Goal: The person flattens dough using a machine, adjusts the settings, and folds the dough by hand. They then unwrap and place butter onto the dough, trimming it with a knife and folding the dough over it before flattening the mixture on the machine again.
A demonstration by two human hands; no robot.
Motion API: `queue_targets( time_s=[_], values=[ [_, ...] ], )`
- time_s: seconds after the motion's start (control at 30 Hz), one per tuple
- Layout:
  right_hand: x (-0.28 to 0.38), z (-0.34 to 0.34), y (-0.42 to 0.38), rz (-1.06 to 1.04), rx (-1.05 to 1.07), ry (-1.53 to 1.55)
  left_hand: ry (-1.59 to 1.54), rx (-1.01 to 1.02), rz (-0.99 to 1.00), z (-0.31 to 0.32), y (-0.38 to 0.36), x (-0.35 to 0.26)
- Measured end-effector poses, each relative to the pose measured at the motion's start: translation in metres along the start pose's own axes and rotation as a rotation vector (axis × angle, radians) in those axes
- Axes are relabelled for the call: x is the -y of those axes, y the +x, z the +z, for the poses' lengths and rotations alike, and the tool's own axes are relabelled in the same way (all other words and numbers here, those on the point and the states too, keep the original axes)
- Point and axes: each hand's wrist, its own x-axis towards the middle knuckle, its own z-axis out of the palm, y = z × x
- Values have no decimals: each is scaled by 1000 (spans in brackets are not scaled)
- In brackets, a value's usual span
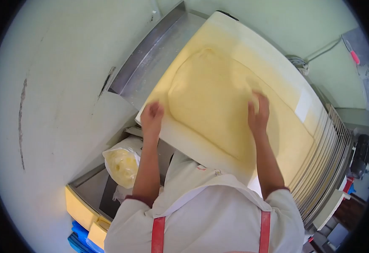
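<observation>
A wide, flat sheet of pale yellow dough (210,101) lies across a white board (180,137) dusted with yellow powder. At the board's left edge is my left hand (152,119), its fingers curled together; what they hold, if anything, is hidden. My right hand (258,113) is over the right part of the dough, thumb and fingers apart, slightly blurred, with nothing seen between them. Its shadow falls on the sheet. Below my left forearm stands an opened white bag (122,162) with pale yellow contents.
Behind the board runs a metal trough (150,50) along the wall. To the right, a slatted metal rack (330,143) borders the board. A cable (298,62) lies near the far wall. Yellow bins (81,206) and blue plastic (81,236) stand at lower left.
</observation>
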Motion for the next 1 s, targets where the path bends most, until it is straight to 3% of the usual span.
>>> queue_targets(
  time_s=[0.13, 0.27, 0.5, 0.57, 0.63, 0.73, 0.8, 0.83, 0.9, 0.97, 1.0],
  values=[
    [51, -50, -100, 178, 364, -218, 45, 280, -527, -4, -54, -9],
    [83, -31, -123, 201, 534, -405, 172, 283, -224, 17, -7, 2],
    [84, -37, -131, 256, 455, -320, 266, 362, -285, 12, 2, -10],
    [83, -46, -125, 269, 433, -226, 524, 577, -350, 2, 6, -26],
    [65, -48, -123, 302, 278, -231, 682, 734, -346, 7, 8, -48],
    [38, -50, -82, 315, 136, -202, 574, 766, 133, 46, 27, -64],
    [11, -44, -36, 289, 116, -152, 539, 671, 611, 101, 40, -86],
    [-2, -34, -11, 262, 130, -116, 500, 733, 620, 128, 56, -89],
    [-18, -8, 34, 224, 198, -141, 590, 752, 919, 182, 84, -94],
    [-26, 19, 64, 213, 232, -190, 722, 710, 1042, 222, 109, -84],
    [-31, 30, 75, 210, 250, -214, 776, 746, 993, 232, 120, -76]
  ],
)
